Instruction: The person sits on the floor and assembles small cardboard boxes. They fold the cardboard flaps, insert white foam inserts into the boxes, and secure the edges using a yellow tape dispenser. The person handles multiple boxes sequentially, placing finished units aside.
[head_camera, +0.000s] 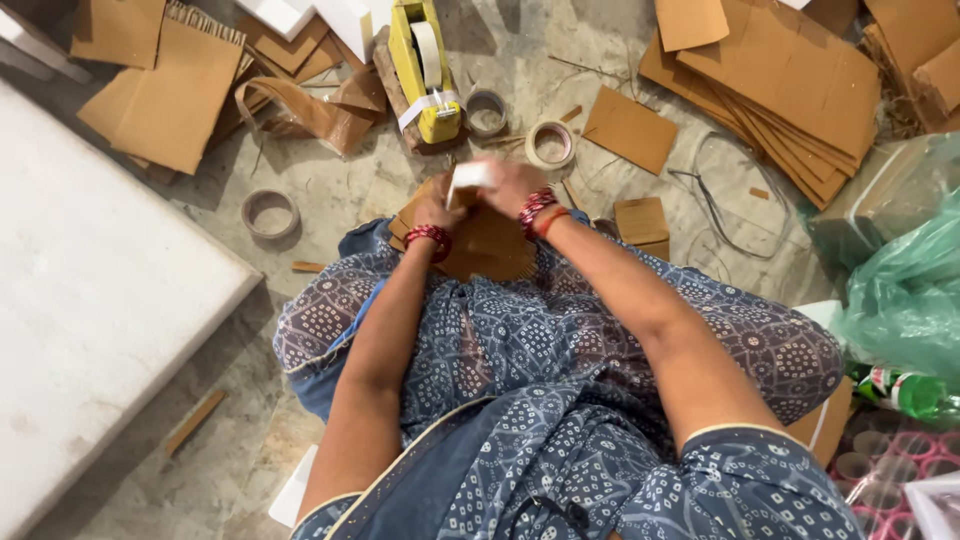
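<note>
Floor: grey stone floor (300, 170), strewn with cardboard scraps, seen from above a seated person.
Left hand (437, 205): fingers curled shut on the folded cardboard piece (480, 245) resting at the knees.
Right hand (510, 185): closed on a strip of white tape (470, 176), touching the left hand.
Ahead of the hands: yellow tape dispenser (425, 75), two tape rolls (550, 143).
Right of the hands: stacked cardboard sheets (780, 80), green plastic bag (905, 290).
Left of the hands: white slab (90, 320), empty tape core (270, 213).
</note>
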